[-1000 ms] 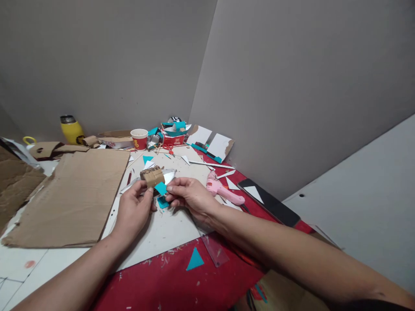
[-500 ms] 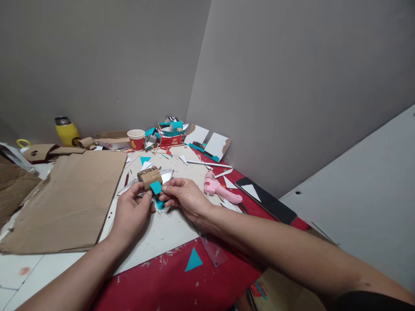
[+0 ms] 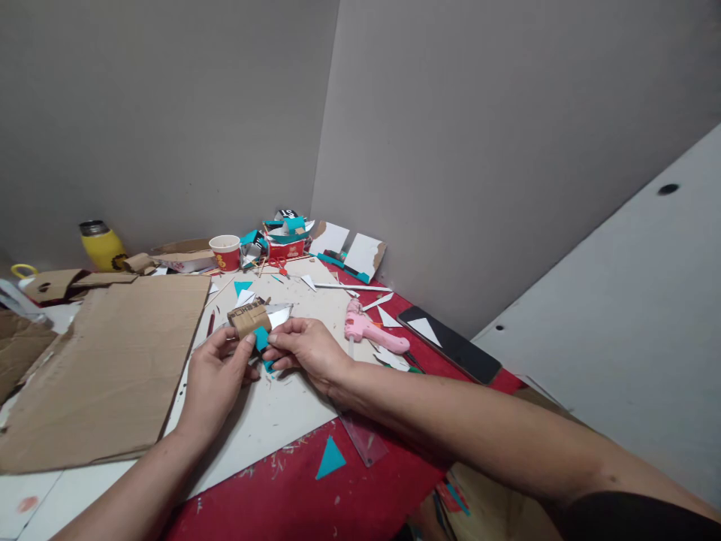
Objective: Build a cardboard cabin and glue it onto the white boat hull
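Observation:
My left hand (image 3: 217, 370) and my right hand (image 3: 312, 352) meet over the pale board, both closed around a small cardboard model. Its brown curved cardboard piece (image 3: 249, 319) bears dark printing, and a white pointed part (image 3: 280, 316) sticks out behind it toward the right. Between my fingertips is a teal card piece (image 3: 261, 338). My left thumb presses on its left edge, while my right thumb and forefinger pinch its right edge. A second bit of teal shows below my fingers. The model's underside is hidden by my hands.
A pink glue gun (image 3: 372, 330) lies to the right, near a black phone (image 3: 451, 346). A large cardboard sheet (image 3: 113, 368) covers the left. Behind stand a paper cup (image 3: 225, 254), a yellow bottle (image 3: 103, 248) and teal models. A teal triangle (image 3: 330, 458) lies in front.
My left thumb has moved up onto the teal card piece, which sits closer against the brown cardboard. The whole view has shifted, so things appear farther left and slightly lower.

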`<state>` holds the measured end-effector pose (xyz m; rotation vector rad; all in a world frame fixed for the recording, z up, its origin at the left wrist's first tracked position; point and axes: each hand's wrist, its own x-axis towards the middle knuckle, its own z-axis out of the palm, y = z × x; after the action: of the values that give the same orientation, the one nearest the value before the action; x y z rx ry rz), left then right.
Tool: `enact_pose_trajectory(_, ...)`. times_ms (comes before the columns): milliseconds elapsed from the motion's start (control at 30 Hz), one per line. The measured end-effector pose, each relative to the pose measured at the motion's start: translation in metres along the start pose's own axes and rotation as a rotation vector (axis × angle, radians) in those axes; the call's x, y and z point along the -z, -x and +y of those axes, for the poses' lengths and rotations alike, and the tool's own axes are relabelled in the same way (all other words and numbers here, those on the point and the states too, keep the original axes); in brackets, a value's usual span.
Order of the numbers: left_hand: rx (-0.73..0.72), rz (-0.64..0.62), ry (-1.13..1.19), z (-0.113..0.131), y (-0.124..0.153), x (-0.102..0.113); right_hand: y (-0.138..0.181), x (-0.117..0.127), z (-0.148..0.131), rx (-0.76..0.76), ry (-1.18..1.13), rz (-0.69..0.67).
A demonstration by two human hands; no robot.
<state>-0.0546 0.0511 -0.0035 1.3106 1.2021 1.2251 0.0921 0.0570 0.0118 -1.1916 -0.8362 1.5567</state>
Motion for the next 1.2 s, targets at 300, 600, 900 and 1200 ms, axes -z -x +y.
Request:
enact_pose_trajectory(300, -0.020, -0.014, -0.039, -0.005, -0.003, 0.002, 0.002, -0.002, -0.002, -0.026, 0.016, -0.020)
enact_pose_trajectory(600, -0.010, 0.000, -0.040, -0.006, -0.002, 0.001, 0.009, 0.008, -0.018, 0.052, 0.158, -0.059)
enact_pose_trajectory(900, -0.003, -0.018, -0.023, -0.007, -0.001, 0.002, -0.012, 0.010, -0.018, -0.073, 0.144, -0.190)
enact_pose_trajectory(1200, 0.023, -0.014, 0.002, -0.008, -0.004, 0.003, -0.015, 0.010, -0.019, -0.103, 0.157, -0.249)
